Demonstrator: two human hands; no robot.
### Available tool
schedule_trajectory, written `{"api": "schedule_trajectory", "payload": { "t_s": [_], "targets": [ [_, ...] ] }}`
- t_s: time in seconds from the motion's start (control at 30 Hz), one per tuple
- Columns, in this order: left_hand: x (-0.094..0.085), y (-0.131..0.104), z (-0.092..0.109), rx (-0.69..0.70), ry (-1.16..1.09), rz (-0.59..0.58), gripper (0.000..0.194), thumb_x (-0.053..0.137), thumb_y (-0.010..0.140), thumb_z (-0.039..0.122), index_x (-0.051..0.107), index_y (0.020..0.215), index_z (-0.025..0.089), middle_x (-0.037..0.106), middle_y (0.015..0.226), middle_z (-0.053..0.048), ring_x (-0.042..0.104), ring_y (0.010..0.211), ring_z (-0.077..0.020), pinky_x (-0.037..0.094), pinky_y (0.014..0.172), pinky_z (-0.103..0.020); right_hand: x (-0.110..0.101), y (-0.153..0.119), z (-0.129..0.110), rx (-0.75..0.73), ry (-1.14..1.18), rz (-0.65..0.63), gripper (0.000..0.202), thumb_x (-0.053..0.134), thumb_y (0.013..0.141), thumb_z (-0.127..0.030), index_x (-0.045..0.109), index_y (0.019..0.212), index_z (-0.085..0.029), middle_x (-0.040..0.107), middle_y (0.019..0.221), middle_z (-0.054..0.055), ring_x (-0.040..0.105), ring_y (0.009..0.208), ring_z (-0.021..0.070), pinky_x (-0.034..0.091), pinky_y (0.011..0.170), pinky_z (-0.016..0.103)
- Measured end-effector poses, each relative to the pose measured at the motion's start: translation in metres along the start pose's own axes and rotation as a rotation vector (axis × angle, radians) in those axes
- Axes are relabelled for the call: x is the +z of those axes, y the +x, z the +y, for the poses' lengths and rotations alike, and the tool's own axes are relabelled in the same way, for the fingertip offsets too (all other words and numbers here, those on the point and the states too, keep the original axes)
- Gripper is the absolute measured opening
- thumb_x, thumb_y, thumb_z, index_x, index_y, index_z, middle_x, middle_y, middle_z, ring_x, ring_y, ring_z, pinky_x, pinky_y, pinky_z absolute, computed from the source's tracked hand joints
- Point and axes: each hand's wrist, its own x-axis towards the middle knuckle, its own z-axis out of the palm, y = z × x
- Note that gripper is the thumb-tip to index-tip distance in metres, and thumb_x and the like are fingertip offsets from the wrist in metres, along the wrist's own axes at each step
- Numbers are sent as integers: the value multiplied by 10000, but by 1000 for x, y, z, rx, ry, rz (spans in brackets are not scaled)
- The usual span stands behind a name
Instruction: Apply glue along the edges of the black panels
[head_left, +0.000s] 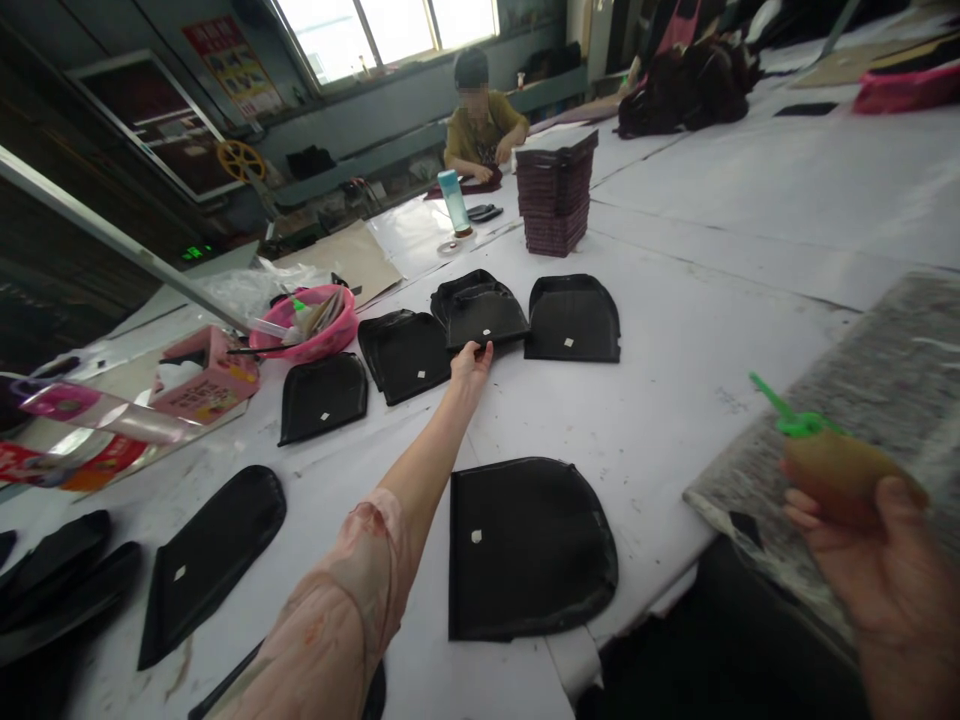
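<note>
My left hand (472, 365) reaches out over the table and pinches the lower edge of a black curved panel (484, 312) that bears a small white mark. That panel overlaps another black piece behind it. On either side lie similar black panels, one at the left (409, 355) and one at the right (574, 318). A larger black panel (532, 550) rests flat nearer to me. At the right, my right hand (847, 540) is wrapped round a brownish squeeze bottle (851, 475) with a green nozzle, above a grey speckled slab (847, 400).
Further black panels (214, 565) lie at the left. A pink basket (315, 325) and a pink box (206, 375) stand beyond them. Farther back are a tall dark stack (555, 195), a blue-capped bottle (453, 203) and a seated person (484, 125).
</note>
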Motion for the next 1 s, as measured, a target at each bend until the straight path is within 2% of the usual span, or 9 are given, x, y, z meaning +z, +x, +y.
{"api": "schedule_trajectory", "payload": {
  "t_s": [0.23, 0.57, 0.73, 0.87, 0.93, 1.0],
  "targets": [
    [-6, 2, -3, 2, 66, 41, 277, 645, 983, 304, 620, 1205, 140, 660, 1125, -68, 670, 902, -156, 609, 750, -310, 2, -2, -1, -10, 10, -1, 749, 1011, 391, -506, 755, 1029, -210, 688, 1027, 67, 630, 784, 184, 540, 418, 189],
    [-6, -10, -6, -40, 284, 33, 254, 638, 987, 303, 623, 1176, 134, 663, 1071, -57, 663, 848, -140, 597, 707, -283, 2, 0, -1, -29, 2, -13, 751, 1012, 375, -503, 753, 1023, -224, 667, 1048, 56, 627, 837, 202, 550, 416, 200],
    [-12, -30, -5, 1, 485, -5, 222, 638, 985, 304, 628, 1122, 129, 657, 1016, -40, 644, 803, -127, 579, 684, -270, 4, 1, -2, -33, 8, -43, 730, 1019, 348, -486, 753, 975, -223, 674, 993, 49, 620, 804, 198, 538, 403, 199],
    [-35, -64, 9, 116, 727, -118, 29, 659, 919, 107, 635, 929, 120, 623, 802, 3, 572, 649, -74, 505, 656, -209, 4, 2, -2, -42, 21, -72, 719, 1024, 342, -468, 757, 968, -234, 663, 1009, 47, 634, 818, 200, 543, 409, 201],
    [-58, -86, 26, 170, 878, -195, 147, 680, 836, 2, 642, 865, 141, 610, 720, 25, 547, 601, -57, 447, 642, -182, 4, 3, -2, -53, 27, -104, 672, 1017, 373, -481, 752, 940, -238, 661, 986, 44, 631, 798, 191, 527, 400, 188],
    [-89, -108, 49, 178, 1055, -262, 219, 722, 755, -34, 654, 816, 165, 607, 644, 51, 521, 547, -55, 378, 589, -177, 4, 4, -1, -61, 38, -133, 623, 1011, 408, -482, 742, 915, -238, 659, 958, 40, 622, 776, 178, 509, 395, 174]
  ]
}}
